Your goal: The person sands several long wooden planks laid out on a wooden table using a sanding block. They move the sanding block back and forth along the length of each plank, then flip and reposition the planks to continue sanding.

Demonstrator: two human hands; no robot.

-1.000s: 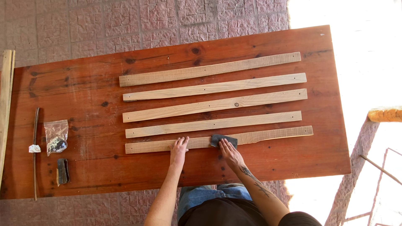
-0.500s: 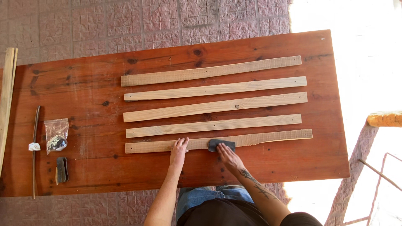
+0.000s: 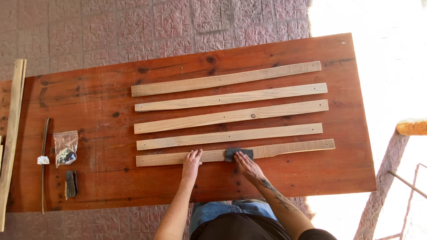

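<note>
Several pale wooden slats lie side by side on a reddish wooden table (image 3: 106, 102). My left hand (image 3: 192, 162) rests flat on the nearest slat (image 3: 289, 147), fingers spread, pinning it near its left half. My right hand (image 3: 247, 165) presses a dark piece of sandpaper (image 3: 235, 154) onto the same slat, just right of the left hand. The slat above it (image 3: 231, 136) lies a little beyond my fingertips.
At the table's left end lie a small clear plastic bag (image 3: 66, 147), a dark small block (image 3: 71, 184) and a thin rod with a white tag (image 3: 43, 164). A long plank (image 3: 12, 138) runs along the left edge. Paved floor surrounds the table.
My right hand with the sandpaper has slid slightly left and back along the nearest slat. My left hand stays pressed on the slat.
</note>
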